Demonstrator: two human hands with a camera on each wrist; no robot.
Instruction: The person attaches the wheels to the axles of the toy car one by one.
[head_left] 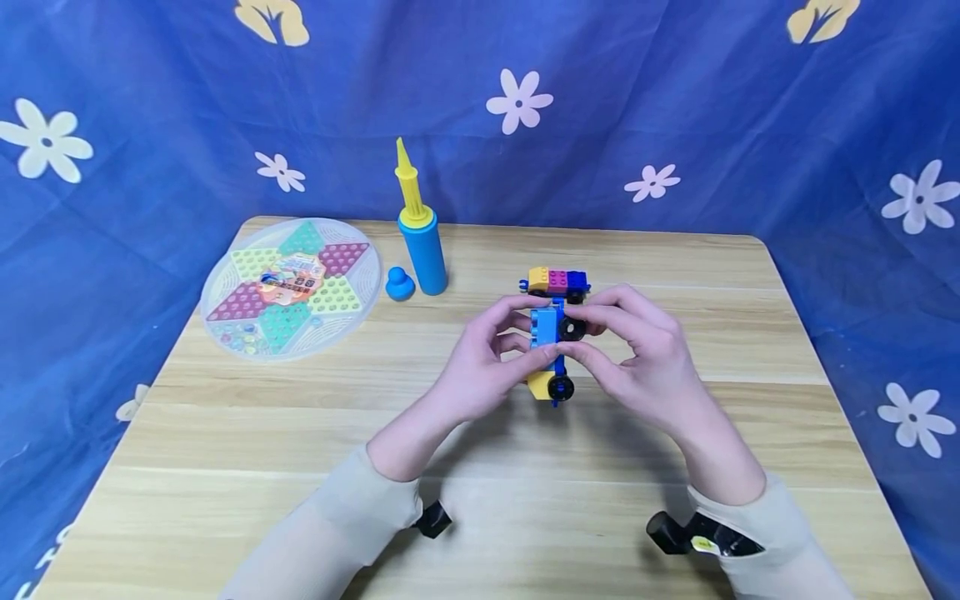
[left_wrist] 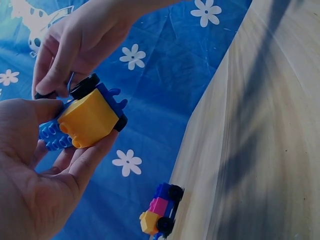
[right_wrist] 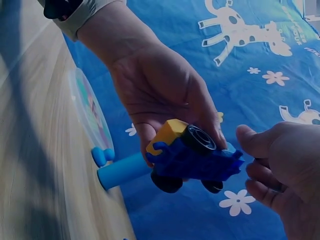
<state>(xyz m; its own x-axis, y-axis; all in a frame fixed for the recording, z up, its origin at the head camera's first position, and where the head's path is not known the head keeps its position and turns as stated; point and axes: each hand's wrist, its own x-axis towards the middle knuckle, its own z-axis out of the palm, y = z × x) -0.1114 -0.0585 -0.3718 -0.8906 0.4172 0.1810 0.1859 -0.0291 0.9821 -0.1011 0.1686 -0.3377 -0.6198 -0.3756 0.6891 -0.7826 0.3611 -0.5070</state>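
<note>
A toy block car with a blue chassis, light blue and yellow blocks and black wheels is held up on its side between both hands. My left hand grips its block side, thumb near the middle. From the other side, my right hand has its thumb and index finger about a black wheel, pinching the car there. The yellow block faces the left wrist camera, and the dark blue underside shows in the right wrist view. Fingers partly hide the far end.
A second toy car with yellow, pink and blue blocks stands just beyond the hands. Farther left are a blue and yellow hand pump, a small blue knobbed piece and a round star-patterned game board. A blue cloth hangs behind the wooden table.
</note>
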